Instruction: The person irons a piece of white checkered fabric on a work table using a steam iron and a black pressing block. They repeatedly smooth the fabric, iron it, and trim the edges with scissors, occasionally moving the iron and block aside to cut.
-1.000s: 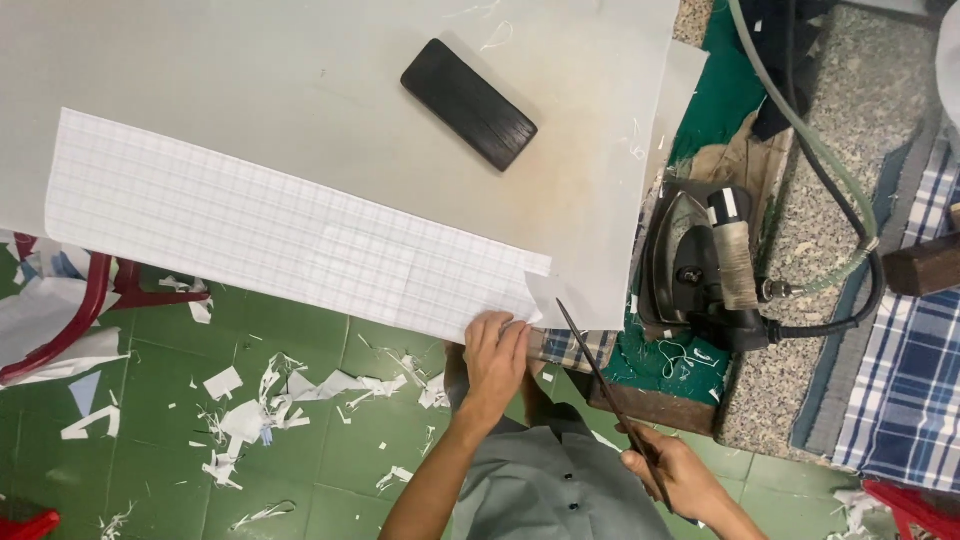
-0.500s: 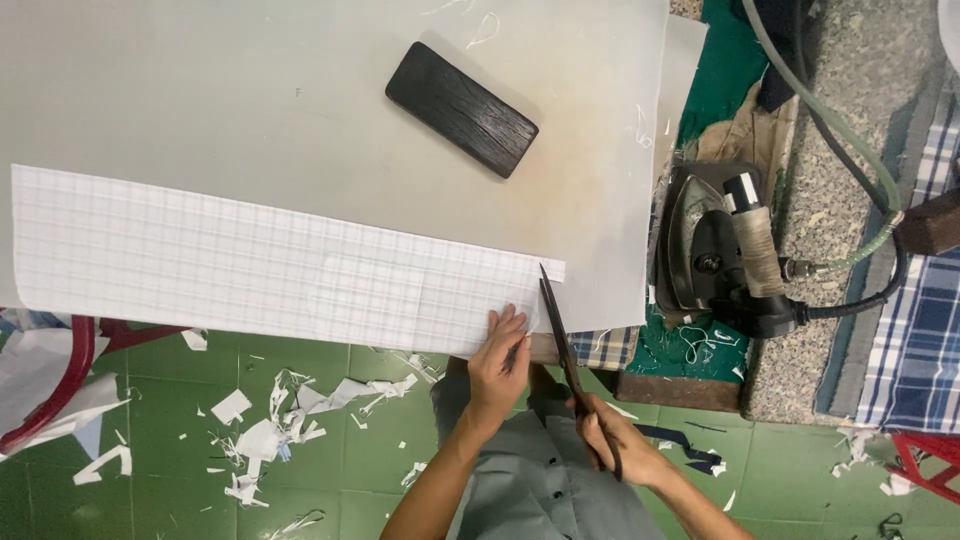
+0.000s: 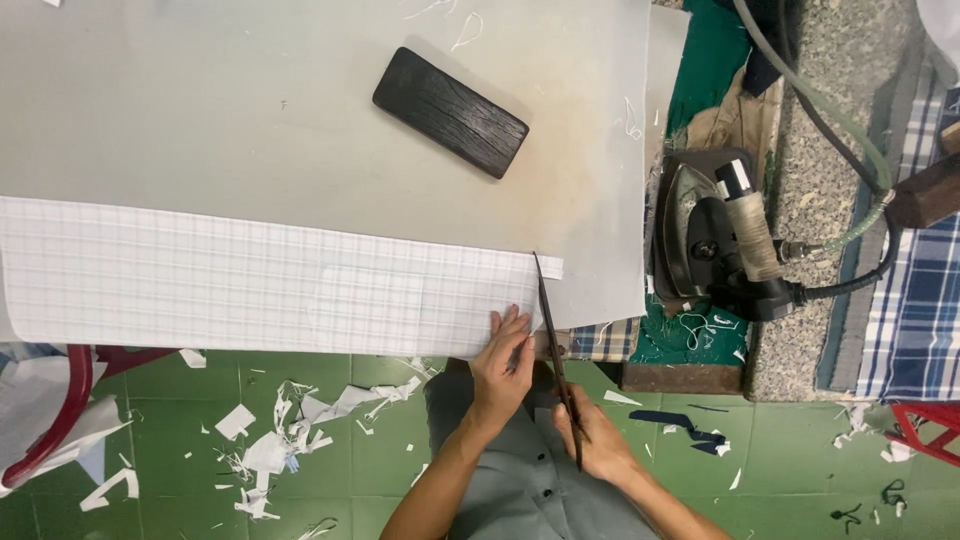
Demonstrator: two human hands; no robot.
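A long strip of white checked fabric (image 3: 250, 290) lies across the near edge of the grey work table (image 3: 250, 120), its right end reaching almost to the table's right side. The left hand (image 3: 503, 365) rests flat on that right end, fingers spread, pinning the cloth at the near edge. Just right of it, the right hand (image 3: 590, 440) is closed around the handles of long dark scissors (image 3: 555, 350), whose blades point away from the person and lie along the strip's right end; how far apart the blades stand cannot be told. The cut looks barely begun: the strip appears whole along its length, with only this end under the blades. Beyond the strip, a dark wooden block (image 3: 450, 98) sits on the table. To the right of the strip stands a black steam iron (image 3: 715, 240) with its hose. Below the strip, white fabric scraps (image 3: 280, 440) litter the green tiled floor (image 3: 160, 390).
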